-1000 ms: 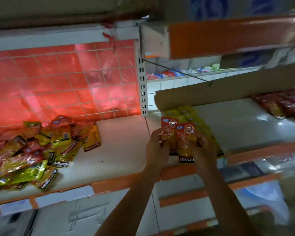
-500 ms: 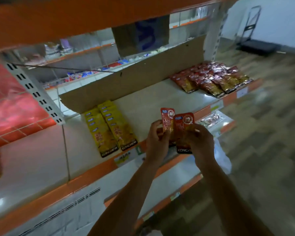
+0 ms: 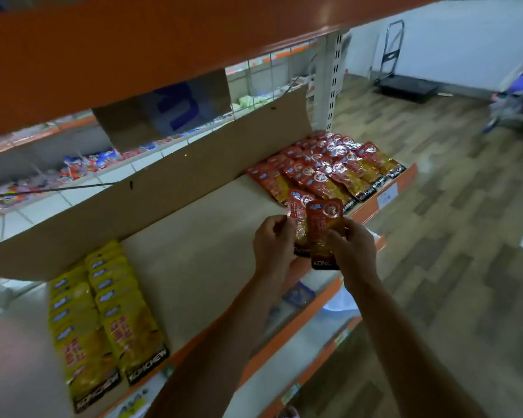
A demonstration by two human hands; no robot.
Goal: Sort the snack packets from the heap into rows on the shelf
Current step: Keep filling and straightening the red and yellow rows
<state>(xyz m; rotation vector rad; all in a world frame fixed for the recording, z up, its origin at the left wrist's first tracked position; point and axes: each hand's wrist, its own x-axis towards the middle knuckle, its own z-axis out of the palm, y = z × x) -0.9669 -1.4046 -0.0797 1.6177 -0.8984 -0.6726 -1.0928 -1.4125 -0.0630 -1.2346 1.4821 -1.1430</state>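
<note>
Both hands hold a small fanned stack of red snack packets [image 3: 320, 224] above the front edge of the white shelf [image 3: 206, 245]. My left hand [image 3: 274, 239] pinches the packets' left side and my right hand [image 3: 352, 247] grips their lower right. Just beyond them, several rows of red packets [image 3: 323, 170] lie overlapped on the shelf's right end. Two rows of yellow packets [image 3: 103, 318] lie at the shelf's left. The heap is out of view.
A brown cardboard strip [image 3: 163, 191] stands along the shelf's back. An orange upper shelf [image 3: 133, 40] hangs overhead. A lower shelf [image 3: 308, 324] sits below. To the right, on the wooden floor, stand a hand trolley [image 3: 402, 82] and a blue stroller [image 3: 517, 95].
The view has swung right from the heap, past the yellow rows, toward the red rows. My hands have carried the red packets to just in front of the red rows.
</note>
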